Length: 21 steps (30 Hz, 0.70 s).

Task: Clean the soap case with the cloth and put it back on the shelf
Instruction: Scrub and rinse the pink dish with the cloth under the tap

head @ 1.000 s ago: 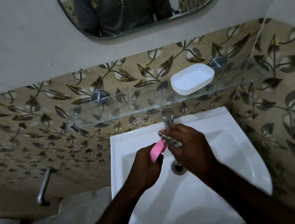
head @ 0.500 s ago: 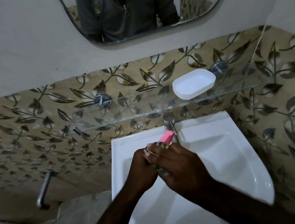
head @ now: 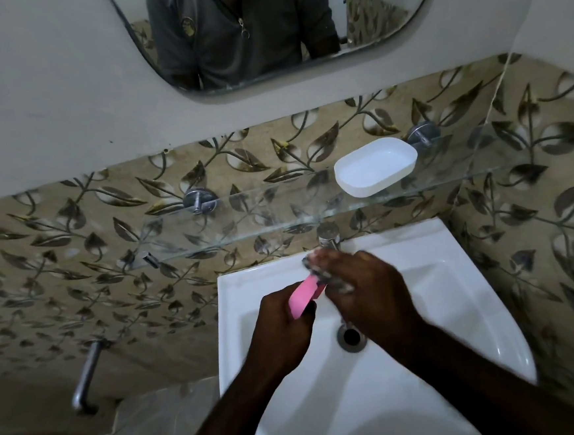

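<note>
Pink soap case piece (head: 303,293): over white sink (head: 457,307), long axis tilted, upper end toward tap (head: 328,235) | white soap case tray (head: 376,166): on glass shelf (head: 244,217), right part, near front edge | left hand (head: 282,327): closed round pink piece | right hand (head: 363,288): pressing grey cloth (head: 317,271) onto its upper end, fingers blurred.

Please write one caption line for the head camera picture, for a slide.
Over a white sink, the left hand holds a pink soap case piece while the right hand wipes it with a cloth.
</note>
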{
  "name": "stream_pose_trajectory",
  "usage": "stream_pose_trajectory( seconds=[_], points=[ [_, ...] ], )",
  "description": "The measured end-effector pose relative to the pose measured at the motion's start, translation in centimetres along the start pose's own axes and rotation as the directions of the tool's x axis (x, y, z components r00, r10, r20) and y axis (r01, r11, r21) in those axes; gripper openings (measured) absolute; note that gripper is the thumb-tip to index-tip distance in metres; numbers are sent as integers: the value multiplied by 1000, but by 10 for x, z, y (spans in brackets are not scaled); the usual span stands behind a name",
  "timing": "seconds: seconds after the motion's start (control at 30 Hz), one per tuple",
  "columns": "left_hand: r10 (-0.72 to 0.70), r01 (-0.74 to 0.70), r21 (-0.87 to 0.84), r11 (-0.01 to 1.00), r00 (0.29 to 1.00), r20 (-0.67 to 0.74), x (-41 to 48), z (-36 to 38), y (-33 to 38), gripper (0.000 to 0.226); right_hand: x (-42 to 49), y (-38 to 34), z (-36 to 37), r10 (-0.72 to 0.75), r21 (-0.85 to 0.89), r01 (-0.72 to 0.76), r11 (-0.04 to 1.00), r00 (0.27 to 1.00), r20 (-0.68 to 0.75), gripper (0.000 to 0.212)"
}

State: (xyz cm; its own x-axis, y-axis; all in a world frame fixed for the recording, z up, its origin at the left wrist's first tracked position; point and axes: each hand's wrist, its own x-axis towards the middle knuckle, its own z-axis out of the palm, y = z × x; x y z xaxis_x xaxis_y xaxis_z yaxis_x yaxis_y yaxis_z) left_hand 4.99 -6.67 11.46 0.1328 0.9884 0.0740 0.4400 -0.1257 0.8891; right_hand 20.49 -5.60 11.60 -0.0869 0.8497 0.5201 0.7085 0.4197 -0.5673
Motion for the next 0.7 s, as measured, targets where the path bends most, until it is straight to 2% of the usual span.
stream_pose_trajectory(
  seconds=[0.03, 0.07, 0.13, 0.2, 0.27, 0.3, 0.4, 0.43, 0.53, 0.6, 0.63, 0.7],
  points=[
    [3, -3, 1, 1000, 1000, 1, 1, 1, 2, 15, 5, 3, 0, 86, -18, -86, 996, 996, -13, 37],
    [0, 0, -4, 1000, 1000, 1, 3, 1, 3, 14, 8, 2, 2, 110, -43, -110, 993, 994, -14, 38],
    [-20, 20, -45, 999, 1000, -12, 10, -1, 5, 20, 10, -15, 9, 55, -79, -55, 995, 998, 1, 37],
    [-34, 32, -66, 997, 999, -33, 16, -4, -1, 38, 5, -31, 14, -50, -62, 55, 997, 996, 79, 40],
    [-36, 35, -39, 999, 999, -32, 17, -7, -4, 39, 6, -26, 13, -118, -34, 125, 992, 981, 154, 39],
    [-43, 42, -23, 999, 999, -21, 16, -7, -4, 33, 11, -16, 12, -87, -17, 91, 996, 983, 164, 37],
    [-82, 82, -4, 997, 997, -5, 15, -6, -5, 17, 21, 9, 9, 143, -13, -142, 990, 983, 116, 38],
    [-89, 89, -17, 996, 996, -7, 15, -5, -4, 16, 20, 6, 11, 159, -19, -158, 987, 982, 98, 39],
    [-45, 44, -29, 999, 999, -28, 16, -8, 0, 32, 5, -22, 15, 0, 3, -1, 1000, 996, 87, 45],
    [-41, 40, -17, 999, 999, -33, 16, -10, -2, 34, -1, -23, 15, -104, -5, 105, 994, 989, 104, 46],
    [-54, 54, -8, 999, 998, -28, 16, -10, -2, 29, 2, -15, 15, -88, -14, 90, 996, 991, 103, 44],
    [-83, 83, 11, 996, 996, -10, 14, -8, -3, 17, 12, 5, 12, 99, 2, -99, 995, 991, 88, 41]
  ],
)
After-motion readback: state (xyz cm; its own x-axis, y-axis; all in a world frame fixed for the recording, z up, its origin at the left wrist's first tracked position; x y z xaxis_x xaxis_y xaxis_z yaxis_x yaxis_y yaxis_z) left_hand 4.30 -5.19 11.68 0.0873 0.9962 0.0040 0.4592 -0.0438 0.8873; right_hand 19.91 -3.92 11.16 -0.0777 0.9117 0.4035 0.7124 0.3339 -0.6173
